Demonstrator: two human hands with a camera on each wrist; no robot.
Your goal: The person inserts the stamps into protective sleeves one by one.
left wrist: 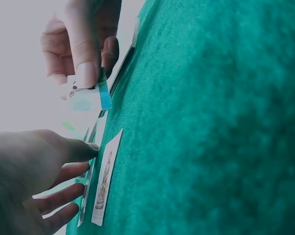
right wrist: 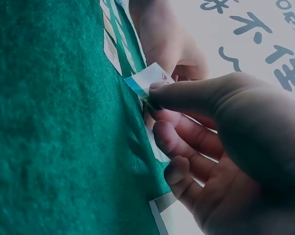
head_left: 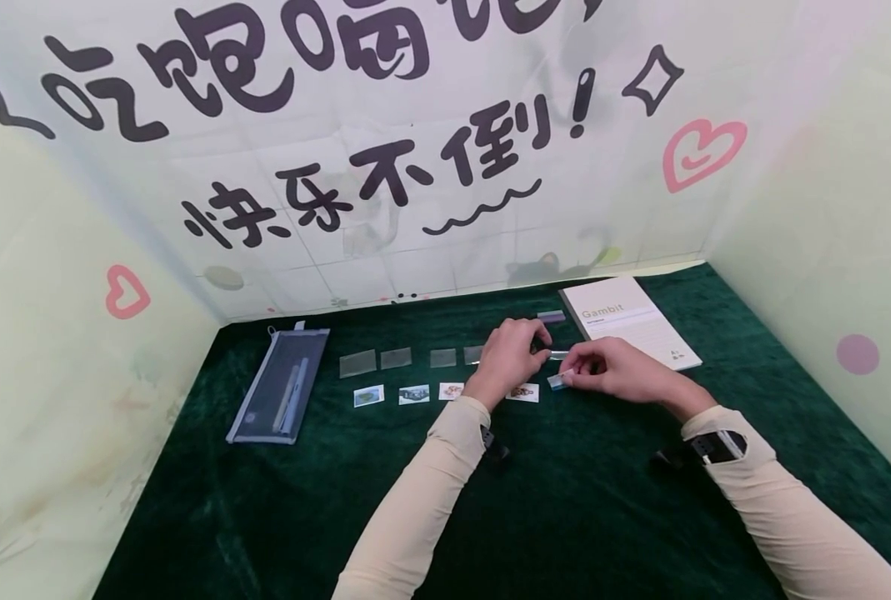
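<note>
My right hand (head_left: 613, 371) pinches a small stamp (right wrist: 148, 79) with a blue edge between thumb and forefinger, just above the cloth. My left hand (head_left: 508, 354) reaches over the row to its left, fingers loosely bent, thumb tip at a clear sleeve (head_left: 559, 355). Its forefinger is hidden in the left wrist view, where the other fingers (left wrist: 64, 196) spread loosely. Beneath that hand lies a stamp (head_left: 523, 392) with a brown picture. Further left are other stamps, one greenish (head_left: 368, 396), one greyish (head_left: 413, 394), one partly covered (head_left: 451, 390).
Behind the stamps lie several clear sleeves (head_left: 396, 357). A zip pouch (head_left: 278, 387) holding pens is at the left, a white pad (head_left: 633, 321) at the back right. A small purplish strip (head_left: 552, 317) sits beyond my left hand. A printed curtain (head_left: 415, 250) closes the back of the green cloth.
</note>
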